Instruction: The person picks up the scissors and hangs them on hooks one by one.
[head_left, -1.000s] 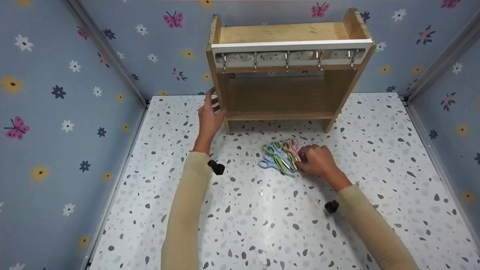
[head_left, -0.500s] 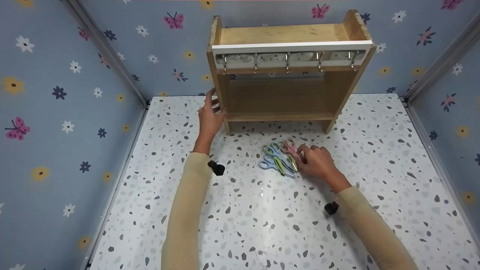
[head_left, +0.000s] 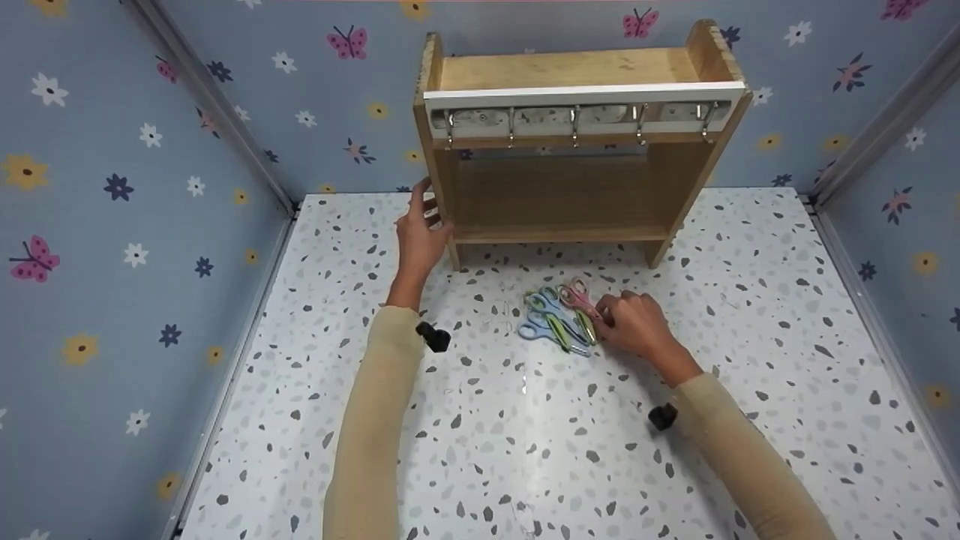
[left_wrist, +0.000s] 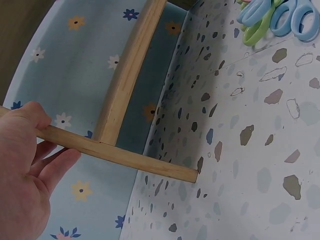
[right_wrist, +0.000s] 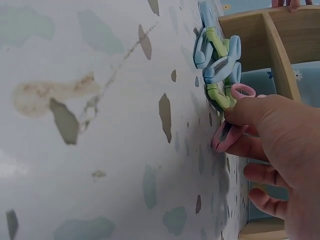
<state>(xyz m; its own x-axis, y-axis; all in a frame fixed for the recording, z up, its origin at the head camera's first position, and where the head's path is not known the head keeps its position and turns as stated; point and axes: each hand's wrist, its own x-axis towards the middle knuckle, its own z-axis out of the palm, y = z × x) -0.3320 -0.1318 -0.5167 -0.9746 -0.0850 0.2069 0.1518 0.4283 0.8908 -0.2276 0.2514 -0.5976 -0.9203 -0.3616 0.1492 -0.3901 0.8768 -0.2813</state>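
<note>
A wooden rack with a row of metal hooks stands against the back wall. My left hand grips its left side panel; in the left wrist view the thumb and fingers of that hand clasp the panel edge. In front of the rack lies a small heap of blue scissors and green scissors. At the heap's right side, my right hand pinches pink scissors. The right wrist view shows thumb and finger on the pink scissors, the other fingers loosely bent.
The speckled white tabletop runs between patterned blue walls on the left, back and right. Hooks project from the rack's white front strip, above the scissors. Dark straps or mounts sit at both wrists.
The pink scissors have shifted and turned slightly at the right hand, moving apart from the green ones beneath. The left hand and the rack have stayed in place.
</note>
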